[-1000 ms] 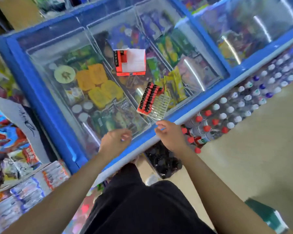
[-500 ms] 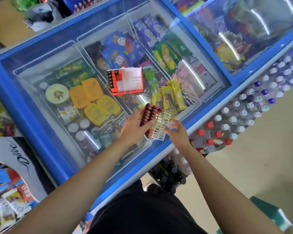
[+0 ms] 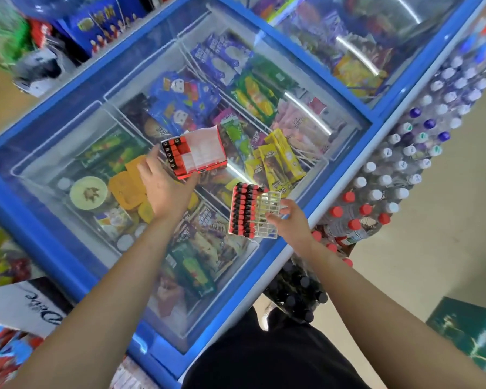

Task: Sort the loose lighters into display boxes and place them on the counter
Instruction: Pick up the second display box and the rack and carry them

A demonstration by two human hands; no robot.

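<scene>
One red box (image 3: 201, 153), one white grid tray (image 3: 268, 217) (two rows of lighters (image 3: 243, 211)). Two hands: left hand (image 3: 163, 189), right hand (image 3: 292, 224).

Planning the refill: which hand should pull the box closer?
Left: the left hand grips the box at its corner, while the right hand holds the tray.

The left grip (image 3: 166, 189) covers the near left corner of the red box (image 3: 199, 153). Its fingertips are out of sight there, so whether it clasps the box or only touches it cannot be told. The right grip (image 3: 292, 226) hides its fingers under the near right corner of the white tray (image 3: 267, 209). Print on the box and the lighters (image 3: 242, 211) is too small to read. Glare blurs the packets (image 3: 289, 122) under the glass of the surface (image 3: 68, 265). The picture's right edge cuts off a green carton (image 3: 472, 329).
</scene>
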